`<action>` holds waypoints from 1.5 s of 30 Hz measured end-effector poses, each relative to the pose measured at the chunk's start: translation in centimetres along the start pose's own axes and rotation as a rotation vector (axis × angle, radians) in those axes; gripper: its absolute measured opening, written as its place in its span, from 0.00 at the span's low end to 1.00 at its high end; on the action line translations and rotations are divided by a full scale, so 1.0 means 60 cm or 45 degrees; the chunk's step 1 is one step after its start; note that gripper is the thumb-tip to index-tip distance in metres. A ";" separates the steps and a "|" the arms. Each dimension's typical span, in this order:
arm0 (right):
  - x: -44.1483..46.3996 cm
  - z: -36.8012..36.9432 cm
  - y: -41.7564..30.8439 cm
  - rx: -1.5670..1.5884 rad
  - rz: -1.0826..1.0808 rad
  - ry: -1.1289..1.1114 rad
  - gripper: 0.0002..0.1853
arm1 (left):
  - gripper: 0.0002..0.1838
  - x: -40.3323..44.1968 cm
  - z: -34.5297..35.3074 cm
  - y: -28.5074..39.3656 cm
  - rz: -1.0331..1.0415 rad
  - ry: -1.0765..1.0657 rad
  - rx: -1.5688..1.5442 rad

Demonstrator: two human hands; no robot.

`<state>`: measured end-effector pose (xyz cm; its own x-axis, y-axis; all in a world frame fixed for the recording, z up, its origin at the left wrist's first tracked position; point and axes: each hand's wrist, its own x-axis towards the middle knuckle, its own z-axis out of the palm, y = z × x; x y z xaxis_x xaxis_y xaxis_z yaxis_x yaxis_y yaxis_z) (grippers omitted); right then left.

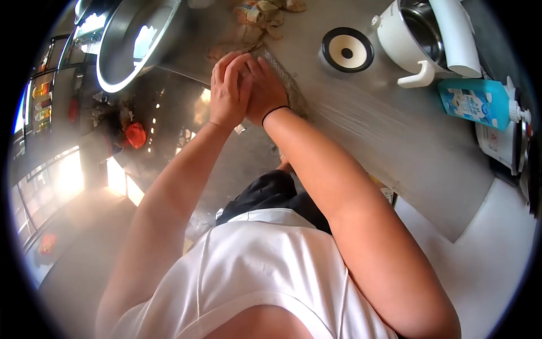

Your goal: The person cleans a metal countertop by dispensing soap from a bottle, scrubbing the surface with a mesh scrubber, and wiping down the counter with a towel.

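Observation:
My left hand [228, 89] and my right hand [265, 87] are pressed together near the edge of a metal counter [367, 124]. The left fingers curl across the front of the right hand, and both hands look closed. Whatever may be between them is hidden. Right beside my right hand lies a grey strip with a woven-looking surface [289, 85], partly covered by the hand. Beyond the hands sits a crumpled brownish heap [259, 16], its kind unclear. A dark band circles my right wrist.
A round lid with a black rim [347, 50] lies on the counter. Right of it stand a white pot [395, 37], a white cylinder [456, 37] and a blue pump bottle [475, 101] on its side. A metal basin [110, 70] is upper left; a red object [135, 135] sits lower.

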<state>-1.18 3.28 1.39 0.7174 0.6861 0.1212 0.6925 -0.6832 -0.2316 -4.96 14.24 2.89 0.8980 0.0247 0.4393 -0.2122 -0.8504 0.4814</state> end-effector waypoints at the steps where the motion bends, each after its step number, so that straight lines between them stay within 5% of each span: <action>1: 0.008 -0.001 -0.009 -0.024 -0.056 -0.052 0.24 | 0.20 0.011 -0.004 -0.007 0.023 -0.007 -0.015; 6: -0.149 -0.025 0.056 0.135 0.103 0.109 0.29 | 0.21 0.035 0.014 -0.045 0.002 -0.019 0.047; 12: -0.428 -0.134 0.216 -0.217 0.397 -0.255 0.34 | 0.18 0.051 0.035 -0.088 0.052 -0.139 0.272; 25: -0.130 -0.017 0.034 -0.064 -0.029 -0.106 0.33 | 0.15 0.054 0.042 -0.085 0.037 -0.111 0.313; 32: -0.435 -0.125 0.203 -0.211 -0.074 -0.430 0.37 | 0.15 0.053 0.039 -0.076 -0.008 -0.123 0.285; 42: -0.154 -0.025 0.077 -0.128 -0.375 -0.147 0.33 | 0.15 0.050 0.044 -0.085 0.059 -0.090 0.378; 45: -0.231 -0.066 0.121 -0.181 -0.407 -0.275 0.34 | 0.16 0.049 0.034 -0.081 0.016 -0.151 0.330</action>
<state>-5.81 -12.19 1.88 0.4426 0.8957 -0.0434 0.8923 -0.4447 -0.0772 -0.54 17.37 0.32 0.9380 -0.0350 0.3448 -0.1312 -0.9567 0.2598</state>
